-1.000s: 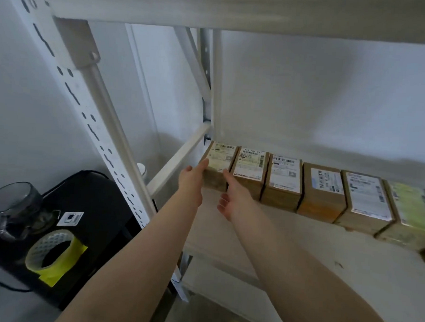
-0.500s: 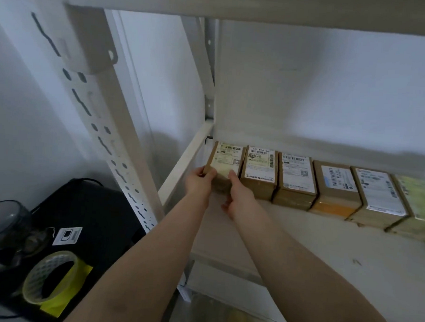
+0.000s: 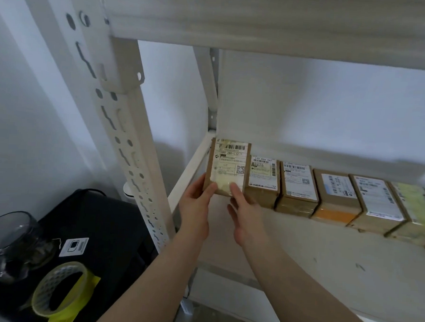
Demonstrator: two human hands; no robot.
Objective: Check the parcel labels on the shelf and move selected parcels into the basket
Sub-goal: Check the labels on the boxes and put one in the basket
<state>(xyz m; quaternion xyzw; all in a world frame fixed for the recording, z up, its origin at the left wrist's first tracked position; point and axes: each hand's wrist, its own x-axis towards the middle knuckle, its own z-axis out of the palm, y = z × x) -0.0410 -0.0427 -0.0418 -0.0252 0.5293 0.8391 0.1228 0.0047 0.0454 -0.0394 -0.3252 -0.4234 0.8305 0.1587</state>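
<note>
- Parcel (image 3: 228,167) at the left end of the row is tipped up with its label facing me; my left hand (image 3: 196,209) grips its lower left corner, thumb on the face and fingers behind.
- My right hand (image 3: 244,215) supports the lower right edge, thumb tip on the label; the other fingers look loosely spread below, and I cannot tell if they reach the underside.
- I judge the hold to be shallow: only the bottom corners are caught, so the box could tip forward or slip out if I pull it off the shelf (image 3: 324,260) quickly.
- It stands just beside the next parcel (image 3: 262,182); dragging sideways could knock that one askew and disturb the row of parcels (image 3: 340,194) behind it.
- The label's lower part is glossy, yellowed tape, which I expect is slick under my thumbs.
- The box is a flat brown cardboard rectangle with crisp edges; it should be stiff enough to take a pinch.
- The shelf board is pale and matte with small scuffs; the upright post (image 3: 124,131) is white perforated metal, close to my left wrist, so swinging out that way could clip it.
- No basket shows; I would be carrying blind.
- Below left sit a tape roll (image 3: 59,293) and a dark glass jar (image 3: 12,244) on a black case (image 3: 99,228): a dropped box could hit them.
</note>
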